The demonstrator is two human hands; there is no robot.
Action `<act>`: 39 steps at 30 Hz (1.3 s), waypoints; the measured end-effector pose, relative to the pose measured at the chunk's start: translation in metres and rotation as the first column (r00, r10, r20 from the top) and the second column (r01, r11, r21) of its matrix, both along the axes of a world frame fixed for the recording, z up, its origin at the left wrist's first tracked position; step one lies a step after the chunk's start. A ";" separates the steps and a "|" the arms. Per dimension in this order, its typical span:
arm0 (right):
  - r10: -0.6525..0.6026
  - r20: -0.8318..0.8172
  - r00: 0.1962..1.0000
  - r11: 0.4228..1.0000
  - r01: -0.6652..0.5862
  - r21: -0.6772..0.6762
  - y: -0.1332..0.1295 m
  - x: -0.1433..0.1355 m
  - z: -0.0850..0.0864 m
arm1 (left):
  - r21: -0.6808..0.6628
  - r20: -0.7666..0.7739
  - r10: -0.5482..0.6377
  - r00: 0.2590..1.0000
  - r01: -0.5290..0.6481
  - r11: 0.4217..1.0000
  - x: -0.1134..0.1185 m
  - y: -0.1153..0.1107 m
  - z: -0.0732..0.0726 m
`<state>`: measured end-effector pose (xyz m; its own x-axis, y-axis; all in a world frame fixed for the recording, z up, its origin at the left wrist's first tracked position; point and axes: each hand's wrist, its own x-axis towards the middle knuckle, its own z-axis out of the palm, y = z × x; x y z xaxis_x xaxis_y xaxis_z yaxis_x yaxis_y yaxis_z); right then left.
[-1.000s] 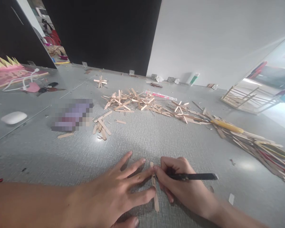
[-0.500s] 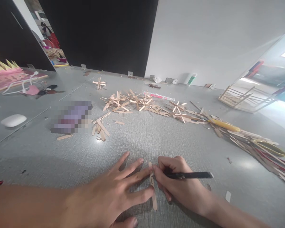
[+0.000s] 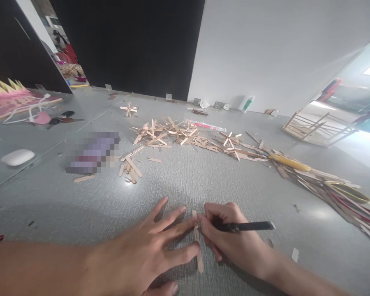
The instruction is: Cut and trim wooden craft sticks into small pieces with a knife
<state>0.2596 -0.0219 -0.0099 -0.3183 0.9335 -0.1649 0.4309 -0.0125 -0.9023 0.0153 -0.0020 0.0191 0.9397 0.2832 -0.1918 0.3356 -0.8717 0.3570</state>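
A flat wooden craft stick lies lengthwise on the grey tabletop, with a small dark-outlined slot shape near its middle. My left hand is spread flat, two fingertips pressing on the stick's left edge. On the other side, my right hand pinches a slim black pen-like tool in a writing grip. The tool's working end meets the stick beside my left fingertip. My fingers partly cover that tip, and whether it is a pen or a knife I cannot tell.
Loose craft sticks and star-shaped stick pieces spread across the middle. A yellow-handled tool, tape rings and long wooden strips lie right. A blurred purple object and a white mouse are left. Upright panels border the back.
Both hands keep the same pose on the stick. The tool's rear end has shifted very slightly left; otherwise little differs.
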 end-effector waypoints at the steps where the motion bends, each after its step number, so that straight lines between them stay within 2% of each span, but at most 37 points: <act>1: -0.003 -0.003 1.000 1.000 0.003 -0.002 0.000 0.000 0.000 | -0.001 -0.001 -0.003 1.000 0.003 1.000 0.000 0.000 0.000; 13: -0.008 0.004 1.000 1.000 0.008 0.012 0.001 -0.002 0.001 | 0.015 0.005 0.000 1.000 0.000 1.000 -0.001 0.000 -0.001; 18: -0.022 -0.021 1.000 1.000 0.022 -0.020 0.001 -0.001 -0.001 | 0.019 0.052 0.019 0.998 -0.020 1.000 -0.002 -0.002 -0.003; 24: -0.016 -0.002 1.000 1.000 0.016 0.012 0.000 0.001 -0.001 | 0.031 0.112 0.017 0.994 -0.020 0.999 -0.004 -0.002 -0.006; 39: 0.002 0.012 1.000 1.000 -0.002 0.025 -0.001 0.002 -0.002 | 0.009 0.083 0.023 0.996 -0.024 1.000 -0.003 -0.001 -0.005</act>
